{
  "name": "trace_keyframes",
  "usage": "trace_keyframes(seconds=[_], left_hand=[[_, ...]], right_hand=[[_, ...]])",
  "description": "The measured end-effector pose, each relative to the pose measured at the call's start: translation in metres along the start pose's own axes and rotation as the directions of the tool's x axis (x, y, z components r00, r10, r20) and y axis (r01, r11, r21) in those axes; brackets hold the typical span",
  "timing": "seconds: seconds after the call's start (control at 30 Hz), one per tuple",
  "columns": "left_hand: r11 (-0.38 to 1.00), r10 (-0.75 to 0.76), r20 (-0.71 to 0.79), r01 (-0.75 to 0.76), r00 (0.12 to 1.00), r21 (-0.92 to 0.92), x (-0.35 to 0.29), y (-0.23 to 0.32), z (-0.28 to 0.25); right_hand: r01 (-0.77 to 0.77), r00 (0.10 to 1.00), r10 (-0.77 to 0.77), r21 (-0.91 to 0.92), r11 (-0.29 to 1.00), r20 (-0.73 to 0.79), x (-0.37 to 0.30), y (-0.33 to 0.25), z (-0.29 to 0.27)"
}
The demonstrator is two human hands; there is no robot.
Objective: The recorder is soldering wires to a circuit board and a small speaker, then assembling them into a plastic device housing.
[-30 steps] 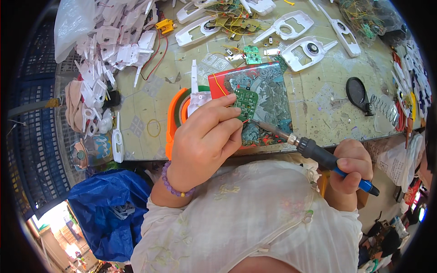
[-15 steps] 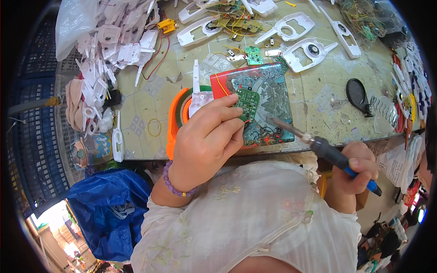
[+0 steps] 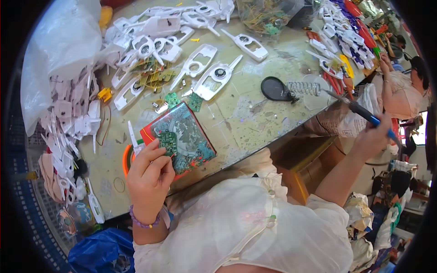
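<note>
The big desk [image 3: 236,129] holds a flat red and gray block [image 3: 194,136]. The right grip [image 3: 377,131] is closed around a soldering iron [image 3: 362,111], its tip near a springy coil [image 3: 304,88]. The left grip [image 3: 149,170] pinches a little green board [image 3: 168,143] over the block.

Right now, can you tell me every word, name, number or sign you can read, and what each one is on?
There are none I can read out clearly.
Green circuit board: tiny pale marks, too small to tell if any are letters.
White bag under the table's right side: a small dark printed mark, too small to read.
Pale plastic piece near the top: a black mark, too blurred to read.
</note>
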State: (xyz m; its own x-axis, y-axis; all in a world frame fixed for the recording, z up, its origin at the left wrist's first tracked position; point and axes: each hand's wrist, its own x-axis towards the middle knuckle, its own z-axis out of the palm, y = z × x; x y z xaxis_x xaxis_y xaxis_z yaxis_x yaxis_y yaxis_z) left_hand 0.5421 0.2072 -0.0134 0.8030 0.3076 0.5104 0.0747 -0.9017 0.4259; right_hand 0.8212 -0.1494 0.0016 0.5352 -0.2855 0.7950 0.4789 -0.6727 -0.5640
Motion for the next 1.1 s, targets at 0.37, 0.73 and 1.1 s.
trace_keyframes(seconds=[0.37,0.73,1.1], left_hand=[[0.988,-0.051,-0.064,0.06,0.997,0.14,0.014,0.013,-0.01],[0.934,-0.318,0.111,0.291,0.942,0.206,0.027,0.008,-0.004],[0.499,-0.508,0.124,0.409,0.852,-0.765,-0.032,-0.03,-0.047]], right_hand=[[-0.524,0.848,0.373,0.488,0.698,0.376,-0.07,-0.023,0.082],[0.286,0.286,-0.619,0.551,0.784,0.732,-0.161,-0.128,0.149],[0.323,0.107,-0.963,0.907,0.269,0.248,-0.116,-0.183,0.075]])
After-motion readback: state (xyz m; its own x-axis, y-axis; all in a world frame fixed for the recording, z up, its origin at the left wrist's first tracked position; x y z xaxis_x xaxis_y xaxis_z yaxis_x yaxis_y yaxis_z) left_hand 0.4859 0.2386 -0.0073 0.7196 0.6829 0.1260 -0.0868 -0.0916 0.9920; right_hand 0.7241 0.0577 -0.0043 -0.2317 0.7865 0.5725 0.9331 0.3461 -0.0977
